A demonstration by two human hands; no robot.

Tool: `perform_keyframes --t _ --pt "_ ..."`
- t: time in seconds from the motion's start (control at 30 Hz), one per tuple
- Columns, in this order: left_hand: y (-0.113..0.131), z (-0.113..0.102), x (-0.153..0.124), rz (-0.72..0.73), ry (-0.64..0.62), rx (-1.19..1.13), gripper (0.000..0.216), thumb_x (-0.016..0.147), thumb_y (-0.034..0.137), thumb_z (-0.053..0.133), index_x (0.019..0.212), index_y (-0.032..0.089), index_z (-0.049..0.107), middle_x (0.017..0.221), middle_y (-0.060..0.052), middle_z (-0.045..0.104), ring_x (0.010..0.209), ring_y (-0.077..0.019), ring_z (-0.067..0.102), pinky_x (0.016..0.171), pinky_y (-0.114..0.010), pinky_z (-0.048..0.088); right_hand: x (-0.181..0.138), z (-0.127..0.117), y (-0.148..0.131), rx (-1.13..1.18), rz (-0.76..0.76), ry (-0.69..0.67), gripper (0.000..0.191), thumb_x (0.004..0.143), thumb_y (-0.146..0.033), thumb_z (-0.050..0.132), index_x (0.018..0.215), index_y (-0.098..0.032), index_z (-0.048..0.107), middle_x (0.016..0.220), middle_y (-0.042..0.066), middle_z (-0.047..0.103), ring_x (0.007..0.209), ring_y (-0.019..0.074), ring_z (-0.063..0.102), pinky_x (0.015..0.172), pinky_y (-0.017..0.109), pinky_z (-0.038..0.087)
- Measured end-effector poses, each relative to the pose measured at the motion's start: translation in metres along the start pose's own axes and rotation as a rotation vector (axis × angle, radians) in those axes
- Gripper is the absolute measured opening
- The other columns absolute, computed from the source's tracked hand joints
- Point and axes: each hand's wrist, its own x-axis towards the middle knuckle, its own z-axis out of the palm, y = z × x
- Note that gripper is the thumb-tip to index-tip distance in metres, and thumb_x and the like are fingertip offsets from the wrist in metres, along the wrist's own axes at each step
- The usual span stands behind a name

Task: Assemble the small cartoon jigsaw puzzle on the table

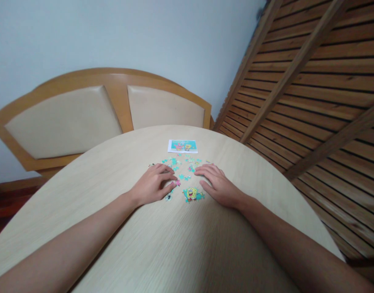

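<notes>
Resting over the pale table (162, 248), the left hand (155, 183) and right hand (219, 185) have loosely parted fingers, with no grip visible; loose puzzle pieces (184, 177) lie between and beyond them, the joined section (191, 193) nearer the body, left of the right thumb; the pieces look light, thin and stiff — best pinched by opposite edges; the joined section seems fragile — better slid flat, held at both sides

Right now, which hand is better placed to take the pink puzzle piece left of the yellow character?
Likely the left hand: it sits right beside that pink piece, contact unclear; the right hand is farther off, across a gap.
</notes>
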Motion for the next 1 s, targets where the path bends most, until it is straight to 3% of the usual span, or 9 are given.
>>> perform_keyframes --t 0.2,0.43,0.53,0.67,0.77,1.0 --pt "0.002 -0.002 0.001 -0.082 0.007 0.017 0.029 0.09 0.028 0.055 0.115 0.022 0.07 0.115 -0.008 0.069 0.109 -0.0273 0.06 0.099 -0.046 0.046 -0.001 -0.004 -0.006 0.025 -0.077 -0.074 0.034 0.101 -0.032 0.047 0.132 -0.025 0.061 0.138 0.01 0.061 0.135 0.0275 0.045 0.113 0.054 0.033" --pt "-0.024 -0.016 0.002 -0.442 0.143 0.125 0.024 0.089 0.024 0.05 0.1 0.018 0.07 0.108 -0.011 0.071 0.103 -0.0285 0.062 0.093 -0.044 0.048 -0.002 -0.004 -0.006 0.01 -0.115 -0.119 0.032 0.095 -0.038 0.061 0.124 -0.029 0.07 0.139 0.009 0.061 0.136 0.0308 0.044 0.113 0.056 0.033" --pt "-0.032 -0.033 0.0 -0.521 0.036 0.178 0.026 0.089 0.031 0.052 0.099 0.018 0.072 0.105 -0.012 0.073 0.098 -0.0291 0.064 0.082 -0.039 0.049 -0.002 -0.004 -0.006 0.016 -0.122 -0.104 0.03 0.094 -0.037 0.062 0.122 -0.028 0.071 0.138 0.009 0.062 0.135 0.0302 0.046 0.112 0.055 0.034" --pt "-0.041 -0.053 -0.002 -0.647 -0.186 0.196 0.027 0.086 0.04 0.055 0.092 0.021 0.073 0.089 -0.008 0.075 0.076 -0.0236 0.067 0.062 -0.03 0.042 -0.001 -0.003 -0.005 0.02 -0.121 -0.095 0.03 0.094 -0.035 0.062 0.121 -0.027 0.07 0.136 0.009 0.062 0.134 0.0292 0.047 0.113 0.054 0.035" --pt "-0.047 -0.058 -0.004 -0.631 -0.276 0.142 0.025 0.082 0.04 0.058 0.09 0.023 0.074 0.09 -0.007 0.076 0.075 -0.0219 0.067 0.062 -0.028 0.041 -0.001 -0.002 -0.004 0.02 -0.125 -0.094 0.029 0.094 -0.035 0.062 0.121 -0.027 0.07 0.136 0.009 0.062 0.134 0.0288 0.047 0.114 0.054 0.035" --pt "-0.054 -0.062 -0.006 -0.588 -0.342 0.026 0.02 0.075 0.037 0.061 0.082 0.022 0.073 0.086 -0.005 0.076 0.072 -0.0197 0.066 0.061 -0.026 0.042 -0.001 -0.002 -0.004 0.039 -0.128 -0.081 0.029 0.093 -0.034 0.063 0.12 -0.027 0.07 0.133 0.01 0.064 0.132 0.0293 0.049 0.113 0.054 0.036"
